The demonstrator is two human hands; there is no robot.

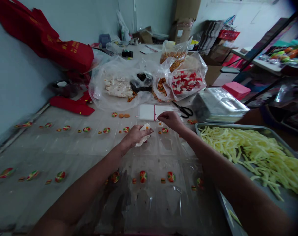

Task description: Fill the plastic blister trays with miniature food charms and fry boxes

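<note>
My left hand [136, 135] is closed around a bunch of miniature fried eggs [146, 127], white with yellow-orange centres. Just to its right, my right hand [170, 118] has its fingertips pinched together; whether anything is between them I cannot make out. One more miniature fried egg [160, 124] lies right below those fingertips. Clear plastic bags [95, 144] are laid out in rows on the table, with small pieces on them. Near my hands are a round red-green-yellow piece [165, 130] and a tiny burger-like piece [160, 132].
A metal tray [200, 125] of pale yellow strips [262, 147] stands at right, with stacked metal trays [220, 101] behind. Black-handled scissors [185, 111] lie beside white packets [146, 112]. Farther back are open bags of red-and-white pieces [187, 82] and whitish pieces [118, 87].
</note>
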